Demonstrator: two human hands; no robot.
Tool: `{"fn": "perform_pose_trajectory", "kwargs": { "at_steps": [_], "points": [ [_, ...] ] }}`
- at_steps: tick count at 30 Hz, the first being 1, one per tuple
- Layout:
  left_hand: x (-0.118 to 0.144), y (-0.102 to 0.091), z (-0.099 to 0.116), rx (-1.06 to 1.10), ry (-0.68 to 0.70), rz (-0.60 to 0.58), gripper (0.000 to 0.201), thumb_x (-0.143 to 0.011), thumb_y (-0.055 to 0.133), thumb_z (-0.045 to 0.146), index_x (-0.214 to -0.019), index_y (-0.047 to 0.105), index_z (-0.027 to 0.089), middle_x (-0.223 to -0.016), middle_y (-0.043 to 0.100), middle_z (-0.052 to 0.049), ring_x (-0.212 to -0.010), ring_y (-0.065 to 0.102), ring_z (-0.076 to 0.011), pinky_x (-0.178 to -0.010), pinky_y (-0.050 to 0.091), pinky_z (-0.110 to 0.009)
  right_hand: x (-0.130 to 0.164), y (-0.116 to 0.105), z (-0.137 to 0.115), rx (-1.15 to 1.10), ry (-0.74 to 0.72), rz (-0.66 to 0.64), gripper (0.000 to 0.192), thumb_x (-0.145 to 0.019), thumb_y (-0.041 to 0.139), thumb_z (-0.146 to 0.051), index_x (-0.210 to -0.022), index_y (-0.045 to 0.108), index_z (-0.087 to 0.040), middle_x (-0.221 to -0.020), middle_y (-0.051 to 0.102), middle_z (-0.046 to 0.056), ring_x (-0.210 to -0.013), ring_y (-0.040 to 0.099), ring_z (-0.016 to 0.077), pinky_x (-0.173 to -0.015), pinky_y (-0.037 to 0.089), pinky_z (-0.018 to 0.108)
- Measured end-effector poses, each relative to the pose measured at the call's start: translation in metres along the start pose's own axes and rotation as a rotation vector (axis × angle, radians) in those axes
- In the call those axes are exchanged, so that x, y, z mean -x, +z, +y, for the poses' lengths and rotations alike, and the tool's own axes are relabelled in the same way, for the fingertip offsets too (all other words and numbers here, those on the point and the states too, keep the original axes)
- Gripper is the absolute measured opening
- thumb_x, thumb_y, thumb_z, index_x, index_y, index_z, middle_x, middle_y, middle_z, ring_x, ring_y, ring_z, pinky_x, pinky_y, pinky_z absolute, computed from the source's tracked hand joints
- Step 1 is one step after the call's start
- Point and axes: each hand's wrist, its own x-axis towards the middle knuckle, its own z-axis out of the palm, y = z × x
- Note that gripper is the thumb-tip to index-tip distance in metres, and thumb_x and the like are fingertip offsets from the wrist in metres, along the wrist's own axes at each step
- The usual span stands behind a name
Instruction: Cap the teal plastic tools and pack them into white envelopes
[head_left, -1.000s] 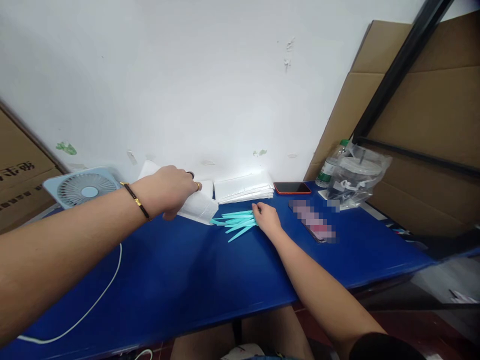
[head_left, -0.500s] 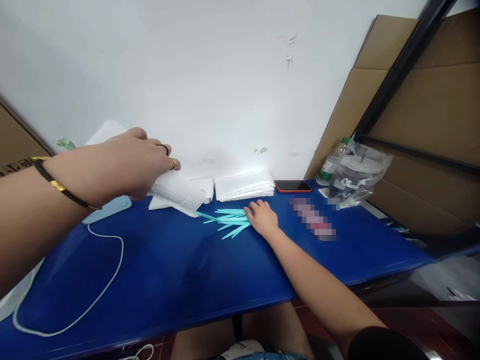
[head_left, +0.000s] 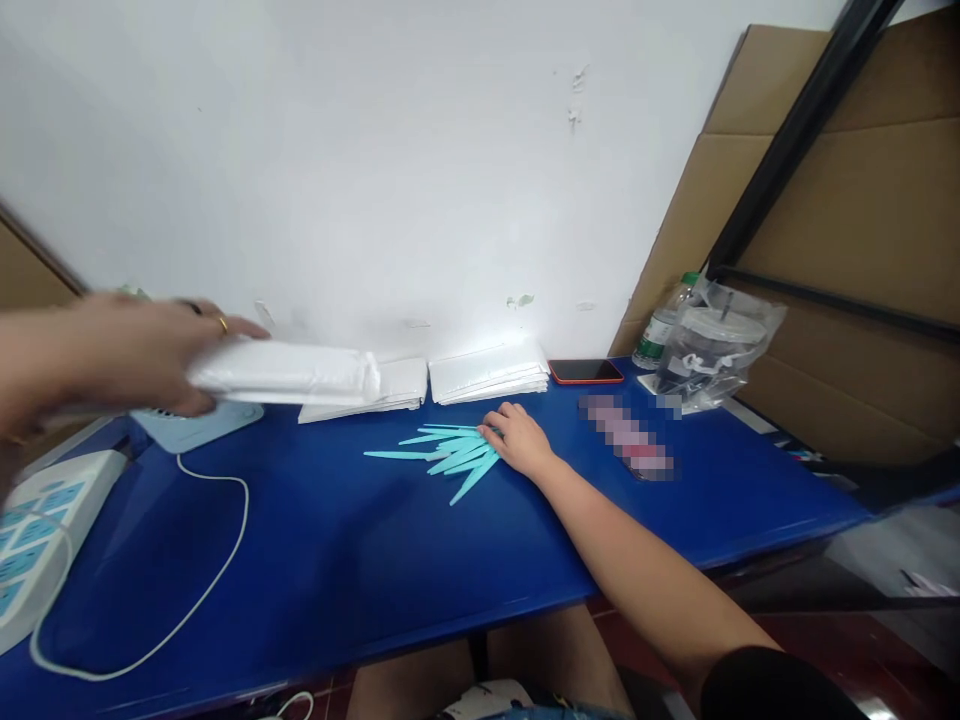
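My left hand (head_left: 142, 345), blurred by motion, is closed on the end of a white plastic mailing bag (head_left: 300, 372) that hangs above the table on the left. My right hand (head_left: 519, 438) rests on the table with its fingers curled over the right ends of several flat, tapered turquoise sticks (head_left: 457, 455). Those sticks fan out toward the left, and their far ends are hidden under my fingers. Behind lie two stacks of white bags, a left stack (head_left: 401, 382) and a right stack (head_left: 491, 370), against the wall.
The blue table (head_left: 300, 560) bears a white power strip (head_left: 56, 545), a light-blue device (head_left: 199, 425) with a white cable (head_left: 244, 510), a red-edged phone (head_left: 585, 371) and a blurred-out object (head_left: 626, 437). A bottle (head_left: 664, 325) and a bagged cup (head_left: 716, 345) stand at right.
My left hand has moved left and lower with the white bag, now held more level. The turquoise sticks are spread wider to the left and front, and my right hand has shifted slightly left.
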Motion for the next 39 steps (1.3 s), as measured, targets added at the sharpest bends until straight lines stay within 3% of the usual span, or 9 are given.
{"fn": "perform_pose_trajectory", "kwargs": {
  "at_steps": [5, 8, 10, 14, 19, 25, 30, 35, 39],
  "points": [
    [0.023, 0.081, 0.053, 0.26, 0.151, -0.092, 0.053, -0.074, 0.053, 0.024, -0.126, 0.046, 0.024, -0.12, 0.058, -0.007, -0.103, 0.055, -0.0239, -0.081, 0.038, -0.032, 0.003, 0.002, -0.009, -0.04, -0.173, -0.043, 0.032, -0.094, 0.038, -0.042, -0.1, 0.062, -0.022, -0.094, 0.054, 0.006, -0.09, 0.046, 0.0185, -0.079, 0.038, 0.029],
    [0.03, 0.11, 0.081, 0.357, 0.083, -0.037, 0.071, -0.068, 0.062, 0.033, -0.134, 0.038, 0.023, -0.138, 0.043, -0.014, -0.123, 0.04, -0.0346, -0.093, 0.033, -0.049, 0.003, 0.003, -0.012, -0.067, -0.188, -0.047, 0.033, -0.093, 0.038, -0.043, -0.099, 0.062, -0.022, -0.095, 0.054, 0.006, -0.089, 0.046, 0.0185, -0.078, 0.038, 0.029],
    [0.031, 0.116, 0.105, 0.465, 0.074, 0.033, 0.085, -0.064, 0.066, 0.049, -0.137, 0.034, 0.019, -0.143, 0.033, -0.018, -0.131, 0.028, -0.0368, -0.099, 0.029, -0.052, 0.003, -0.003, -0.009, -0.121, -0.155, -0.054, 0.034, -0.093, 0.037, -0.045, -0.102, 0.061, -0.022, -0.097, 0.055, 0.006, -0.091, 0.047, 0.019, -0.079, 0.039, 0.03],
    [0.028, 0.107, 0.165, 0.778, 0.467, 0.025, 0.071, -0.078, 0.054, 0.051, -0.14, 0.029, 0.026, -0.149, 0.026, -0.008, -0.132, 0.031, -0.0256, -0.105, 0.031, -0.037, 0.002, -0.026, 0.011, -0.276, -0.161, -0.239, 0.059, -0.075, 0.06, -0.056, -0.124, 0.051, -0.026, -0.111, 0.053, 0.006, -0.102, 0.046, 0.0232, -0.085, 0.039, 0.034],
    [0.01, 0.104, 0.214, 0.763, 0.487, 0.023, 0.051, -0.085, 0.045, 0.033, -0.133, 0.042, 0.019, -0.128, 0.05, -0.012, -0.115, 0.047, -0.0249, -0.099, 0.037, -0.037, 0.011, -0.045, 0.031, -0.318, -0.205, -0.401, 0.096, -0.049, 0.079, -0.052, -0.133, 0.043, -0.024, -0.12, 0.048, 0.008, -0.11, 0.044, 0.0286, -0.091, 0.038, 0.039],
    [0.003, 0.099, 0.241, 0.972, 0.462, -0.035, 0.042, -0.088, 0.04, 0.042, -0.123, 0.051, 0.021, -0.114, 0.055, -0.01, -0.104, 0.051, -0.0224, -0.093, 0.042, -0.034, 0.035, -0.04, 0.016, -0.388, -0.099, -0.323, 0.051, -0.065, 0.072, -0.046, -0.107, 0.059, -0.021, -0.097, 0.053, 0.004, -0.077, 0.054, 0.0172, -0.065, 0.044, 0.027],
    [0.005, 0.086, 0.25, 0.996, 0.506, 0.033, 0.041, -0.089, 0.037, 0.048, -0.114, 0.057, 0.023, -0.111, 0.056, -0.008, -0.107, 0.049, -0.0217, -0.095, 0.04, -0.035, 0.047, -0.047, 0.014, -0.358, -0.046, -0.298, 0.075, -0.057, 0.076, -0.051, -0.122, 0.049, -0.025, -0.113, 0.05, 0.007, -0.094, 0.054, 0.023, -0.072, 0.045, 0.03],
    [-0.003, 0.112, 0.228, 0.853, 0.391, 0.061, 0.039, -0.091, 0.033, 0.037, -0.123, 0.053, 0.026, -0.127, 0.05, -0.007, -0.121, 0.041, -0.0248, -0.1, 0.035, -0.042, 0.033, -0.05, 0.017, -0.289, -0.149, -0.374, 0.102, -0.049, 0.078, -0.053, -0.138, 0.034, -0.03, -0.14, 0.03, 0.011, -0.127, 0.028, 0.0353, -0.097, 0.033, 0.044],
    [-0.004, 0.136, 0.199, 0.805, 0.341, 0.02, 0.041, -0.088, 0.036, 0.027, -0.127, 0.05, 0.024, -0.132, 0.049, -0.006, -0.122, 0.041, -0.0236, -0.101, 0.035, -0.039, 0.014, -0.05, 0.014, -0.349, -0.301, -0.453, 0.074, -0.055, 0.077, -0.049, -0.122, 0.054, -0.025, -0.115, 0.052, 0.007, -0.109, 0.045, 0.0274, -0.09, 0.039, 0.037]
  ]
}}
